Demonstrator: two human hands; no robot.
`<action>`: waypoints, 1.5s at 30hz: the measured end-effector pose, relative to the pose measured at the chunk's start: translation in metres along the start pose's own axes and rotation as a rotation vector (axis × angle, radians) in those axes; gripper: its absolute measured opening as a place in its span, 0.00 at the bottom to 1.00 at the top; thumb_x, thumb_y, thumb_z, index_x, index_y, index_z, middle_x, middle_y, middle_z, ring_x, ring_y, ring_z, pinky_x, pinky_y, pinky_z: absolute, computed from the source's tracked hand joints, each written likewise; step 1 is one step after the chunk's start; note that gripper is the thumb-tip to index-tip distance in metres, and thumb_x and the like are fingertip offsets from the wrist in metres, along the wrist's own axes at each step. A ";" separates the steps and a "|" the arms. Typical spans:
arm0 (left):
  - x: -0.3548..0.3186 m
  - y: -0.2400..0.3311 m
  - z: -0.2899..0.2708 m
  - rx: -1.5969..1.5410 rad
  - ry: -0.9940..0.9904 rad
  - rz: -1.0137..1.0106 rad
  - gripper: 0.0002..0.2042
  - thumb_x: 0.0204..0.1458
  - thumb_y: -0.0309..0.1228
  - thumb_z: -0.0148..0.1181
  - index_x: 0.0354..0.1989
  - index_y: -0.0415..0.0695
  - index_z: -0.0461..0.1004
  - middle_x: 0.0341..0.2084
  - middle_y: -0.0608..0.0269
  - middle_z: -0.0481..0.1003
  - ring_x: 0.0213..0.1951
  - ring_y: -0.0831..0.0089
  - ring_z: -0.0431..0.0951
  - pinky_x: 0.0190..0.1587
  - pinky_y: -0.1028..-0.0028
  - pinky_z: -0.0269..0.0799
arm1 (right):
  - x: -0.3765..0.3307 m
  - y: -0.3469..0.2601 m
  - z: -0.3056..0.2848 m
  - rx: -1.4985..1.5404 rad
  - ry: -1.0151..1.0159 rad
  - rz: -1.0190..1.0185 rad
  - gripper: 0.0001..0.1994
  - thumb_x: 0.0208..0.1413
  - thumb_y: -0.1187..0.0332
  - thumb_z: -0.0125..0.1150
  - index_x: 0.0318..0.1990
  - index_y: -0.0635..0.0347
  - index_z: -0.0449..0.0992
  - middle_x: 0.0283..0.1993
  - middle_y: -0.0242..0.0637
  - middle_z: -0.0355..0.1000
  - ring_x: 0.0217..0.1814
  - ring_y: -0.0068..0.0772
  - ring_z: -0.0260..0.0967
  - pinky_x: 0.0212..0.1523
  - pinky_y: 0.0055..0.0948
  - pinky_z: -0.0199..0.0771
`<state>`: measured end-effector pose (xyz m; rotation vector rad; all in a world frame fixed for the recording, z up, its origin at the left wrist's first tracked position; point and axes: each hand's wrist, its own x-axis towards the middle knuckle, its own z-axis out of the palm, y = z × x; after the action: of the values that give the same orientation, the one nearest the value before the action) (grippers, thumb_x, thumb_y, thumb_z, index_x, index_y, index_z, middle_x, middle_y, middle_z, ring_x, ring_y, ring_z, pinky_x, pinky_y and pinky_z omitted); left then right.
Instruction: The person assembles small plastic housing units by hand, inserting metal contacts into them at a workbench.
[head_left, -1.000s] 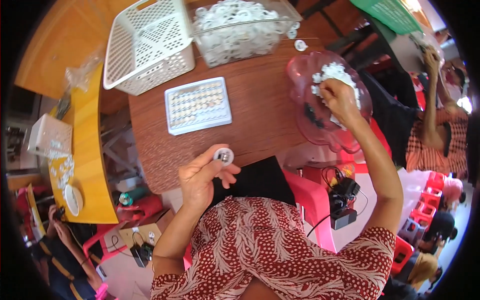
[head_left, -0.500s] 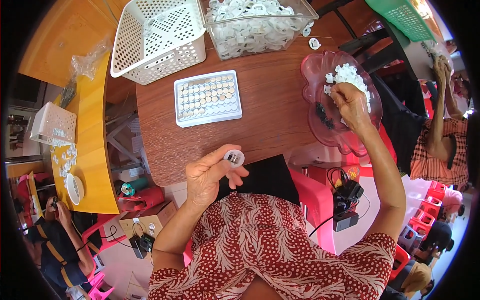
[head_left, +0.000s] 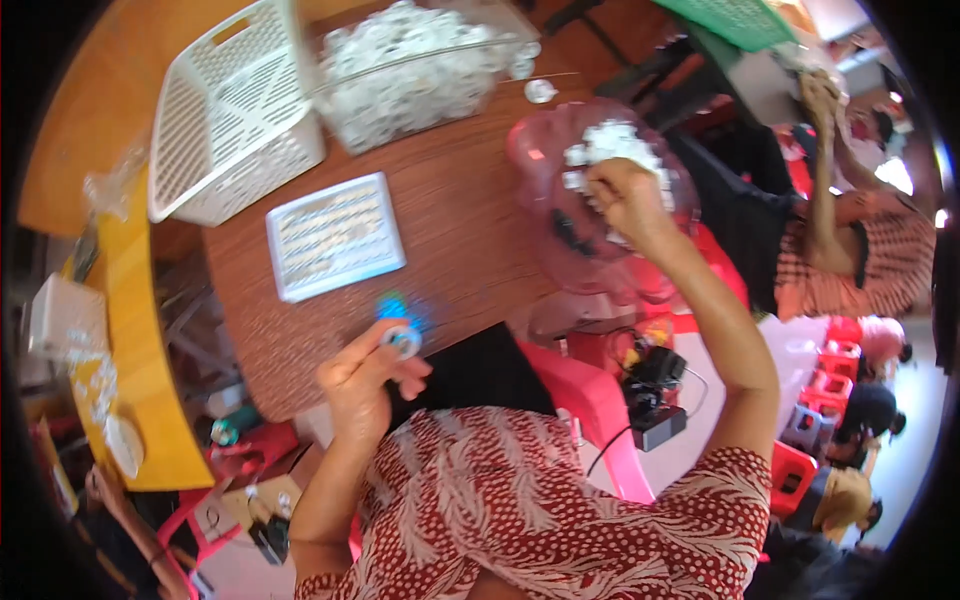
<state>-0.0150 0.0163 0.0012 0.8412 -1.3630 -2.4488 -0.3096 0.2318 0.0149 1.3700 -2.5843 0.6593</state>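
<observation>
My left hand (head_left: 355, 388) is closed in a pinch on a small round white plastic piece (head_left: 401, 343), just off the table's front edge. A blue glow (head_left: 396, 308) shows beside this piece. My right hand (head_left: 635, 205) reaches over a pink scalloped tray (head_left: 535, 165), fingers pinched together at a pile of small white plastic parts (head_left: 612, 140). Whatever lies between those fingertips is hidden. A little heap of small black parts (head_left: 573, 236) lies in the same tray. Left of centre stands a shallow white tray (head_left: 284, 283) with rows of small round pieces, blurred.
A white perforated basket (head_left: 250, 170) and a clear bin (head_left: 375, 132) heaped with white plastic parts stand at the back. One loose round part (head_left: 540, 91) lies near the pink tray. A yellow table (head_left: 135, 290) is at left; another person (head_left: 840, 240) sits at right.
The whole view has turned and blurred, shifting the table leftward. A blue glow has appeared by the round piece in my left hand. My right hand stays at the white parts.
</observation>
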 end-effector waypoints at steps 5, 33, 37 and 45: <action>-0.005 -0.004 -0.002 0.000 0.007 0.111 0.14 0.51 0.25 0.53 0.43 0.26 0.70 0.21 0.47 0.75 0.16 0.70 0.74 0.14 0.78 0.67 | 0.008 -0.009 -0.005 -0.063 0.013 0.023 0.05 0.43 0.76 0.58 0.30 0.63 0.74 0.28 0.44 0.72 0.34 0.46 0.71 0.35 0.37 0.69; -0.003 -0.004 -0.012 0.014 0.056 0.061 0.10 0.52 0.21 0.51 0.40 0.28 0.73 0.21 0.51 0.75 0.15 0.75 0.72 0.12 0.84 0.61 | 0.020 -0.013 -0.010 0.167 -0.044 0.209 0.10 0.39 0.79 0.59 0.33 0.65 0.72 0.24 0.47 0.70 0.26 0.48 0.69 0.29 0.39 0.68; -0.003 -0.002 -0.013 0.014 0.049 0.030 0.12 0.51 0.21 0.51 0.43 0.29 0.72 0.22 0.51 0.76 0.15 0.76 0.72 0.14 0.84 0.63 | 0.016 -0.036 -0.022 0.662 -0.006 0.446 0.08 0.44 0.78 0.61 0.34 0.66 0.74 0.21 0.31 0.70 0.21 0.21 0.65 0.22 0.25 0.63; -0.005 0.011 0.004 -0.033 -0.127 0.113 0.20 0.52 0.20 0.50 0.55 0.34 0.63 0.31 0.54 0.76 0.25 0.77 0.74 0.25 0.83 0.66 | 0.001 -0.159 -0.017 1.147 -0.291 0.472 0.06 0.48 0.79 0.61 0.36 0.65 0.76 0.29 0.31 0.74 0.29 0.16 0.69 0.31 0.17 0.70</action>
<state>-0.0142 0.0151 0.0137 0.5930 -1.3679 -2.4668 -0.1819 0.1611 0.0795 1.0100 -2.8200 2.4351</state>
